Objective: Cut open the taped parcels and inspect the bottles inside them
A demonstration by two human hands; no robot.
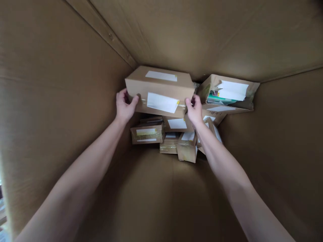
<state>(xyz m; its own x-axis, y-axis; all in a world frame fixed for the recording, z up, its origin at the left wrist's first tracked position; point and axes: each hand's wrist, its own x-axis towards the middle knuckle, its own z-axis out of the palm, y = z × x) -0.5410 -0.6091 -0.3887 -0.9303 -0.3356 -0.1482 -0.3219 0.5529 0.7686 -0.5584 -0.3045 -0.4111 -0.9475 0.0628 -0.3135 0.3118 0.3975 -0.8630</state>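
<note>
Both my hands grip a brown cardboard box (137, 89) by its two ends, deep inside a large cardboard container (171, 188). White labels with small yellow marks are on its top and near side, and clear tape crosses the near side. My left hand (124, 107) has its thumb on the near face and its fingers round the left end. At the right end my right hand (194, 109) holds on in the same way, some fingers hidden behind the box. Smaller labelled boxes lie just below; whether the held box touches them I cannot tell.
On the right, a torn-open box (249, 97) shows green contents. A taped box (147, 134) lies near the left wall (63, 101), and a small box (186, 151) stands tilted in the middle. High cardboard walls surround my arms.
</note>
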